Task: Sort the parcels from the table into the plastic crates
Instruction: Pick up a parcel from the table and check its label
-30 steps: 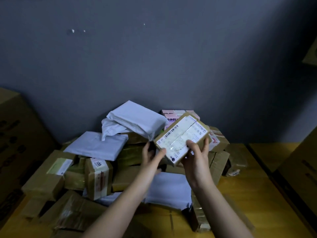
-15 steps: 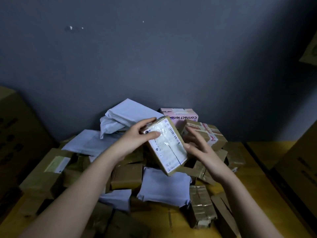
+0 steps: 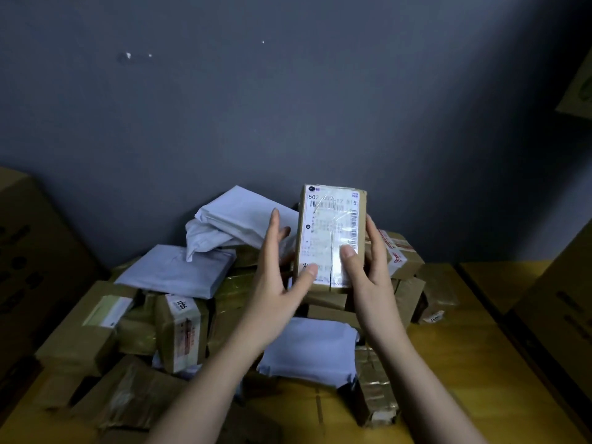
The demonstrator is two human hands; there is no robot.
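Observation:
I hold a small brown cardboard parcel (image 3: 331,232) upright above the pile, its white shipping label with barcode facing me. My right hand (image 3: 368,270) grips its right edge, thumb pressed on the label. My left hand (image 3: 275,274) touches the lower left edge with the thumb, fingers spread behind it. Below lies the heap of parcels: white poly mailers (image 3: 237,222), (image 3: 174,272), (image 3: 309,350) and taped brown boxes (image 3: 182,331), (image 3: 400,251). No plastic crate is in view.
The yellow wooden table (image 3: 455,379) carries the pile against a dark grey wall (image 3: 288,107). Large cardboard cartons stand at the left (image 3: 35,267) and right (image 3: 563,302). A taped box (image 3: 376,386) lies near my right forearm.
The parcel has been turned from tilted to upright and lifted a little, label toward me. My left hand slid from its top corner down to the lower left edge; my right took the right edge.

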